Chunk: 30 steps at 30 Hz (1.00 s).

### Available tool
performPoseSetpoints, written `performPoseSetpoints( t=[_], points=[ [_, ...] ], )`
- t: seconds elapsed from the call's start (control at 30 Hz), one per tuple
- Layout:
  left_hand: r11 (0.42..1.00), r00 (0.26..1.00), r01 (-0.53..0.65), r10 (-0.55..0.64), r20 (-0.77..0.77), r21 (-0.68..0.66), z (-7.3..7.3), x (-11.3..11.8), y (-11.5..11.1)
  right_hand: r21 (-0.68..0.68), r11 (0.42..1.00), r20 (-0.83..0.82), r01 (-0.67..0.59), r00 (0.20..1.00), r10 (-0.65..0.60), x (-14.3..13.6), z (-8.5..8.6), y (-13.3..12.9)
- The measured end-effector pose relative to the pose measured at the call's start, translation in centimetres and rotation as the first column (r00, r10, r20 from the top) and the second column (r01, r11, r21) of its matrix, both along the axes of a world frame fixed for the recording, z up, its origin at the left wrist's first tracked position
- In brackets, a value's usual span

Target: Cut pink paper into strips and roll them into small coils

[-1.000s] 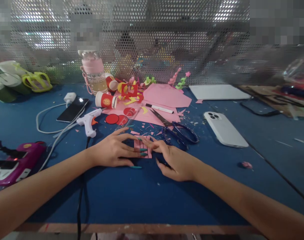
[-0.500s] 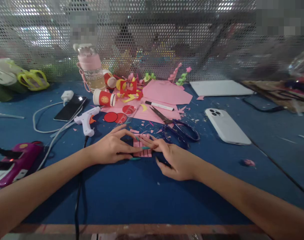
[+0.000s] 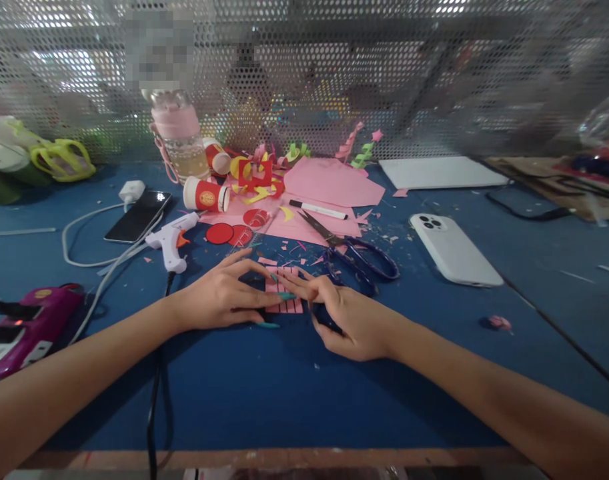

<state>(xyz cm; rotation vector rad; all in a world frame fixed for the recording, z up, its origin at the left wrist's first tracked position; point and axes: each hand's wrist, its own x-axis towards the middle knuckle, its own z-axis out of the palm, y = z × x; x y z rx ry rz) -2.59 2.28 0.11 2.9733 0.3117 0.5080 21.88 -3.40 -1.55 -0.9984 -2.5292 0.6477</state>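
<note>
Left hand (image 3: pixel 227 293) and right hand (image 3: pixel 354 320), grips unclenched, rest fingers on the pink paper (image 3: pixel 291 307), probably steadying it flat against the worktop (image 3: pixel 264 393).

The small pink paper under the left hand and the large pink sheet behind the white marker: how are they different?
The small paper bears black lines; the large sheet shows none. The left hand covers part of the small paper; no hand touches the large sheet. Both are pink.
</note>
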Motion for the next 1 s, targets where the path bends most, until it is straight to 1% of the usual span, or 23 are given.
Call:
performPoseSetpoints(
  t=[0.17, 0.27, 0.5, 0.57, 0.67, 0.77, 0.87, 1.0],
  points=[
    [0.999, 0.999, 0.043, -0.043, -0.030, -0.012, 0.24, 0.10, 0.05, -0.005, 1.000, 0.031, 0.006, 0.999, -0.006, -0.16, 0.55, -0.05],
    [0.999, 0.997, 0.049, -0.049, -0.052, -0.002, 0.37, 0.07, 0.11, -0.008, 1.000, 0.051, -0.007, 0.999, 0.007, -0.25, 0.79, -0.02],
    [0.995, 0.995, 0.089, -0.087, -0.047, 0.041, 0.26, -0.14, 0.20, 0.067, 0.996, 0.026, -0.060, 0.998, 0.059, -0.25, 0.91, -0.21],
    [0.994, 0.995, 0.094, -0.092, -0.042, 0.054, 0.22, -0.13, 0.19, 0.059, 0.996, 0.007, -0.066, 0.998, 0.065, -0.20, 0.90, -0.24],
    [0.993, 0.994, 0.097, -0.095, -0.049, 0.059, 0.26, -0.08, 0.16, 0.014, 0.999, -0.025, -0.034, 0.999, 0.035, -0.25, 0.86, -0.21],
    [0.993, 0.994, 0.097, -0.093, -0.056, 0.061, 0.37, -0.03, 0.15, -0.009, 0.999, -0.010, 0.045, 0.999, -0.045, -0.42, 0.80, -0.24],
    [0.992, 0.993, 0.102, -0.097, -0.062, 0.073, 0.47, 0.02, 0.14, -0.006, 0.995, 0.032, 0.104, 0.994, -0.104, -0.56, 0.73, -0.33],
    [0.988, 0.992, 0.113, -0.106, -0.069, 0.103, 0.53, 0.03, 0.10, 0.021, 0.993, 0.033, 0.116, 0.993, -0.117, -0.62, 0.67, -0.38]
  ],
)
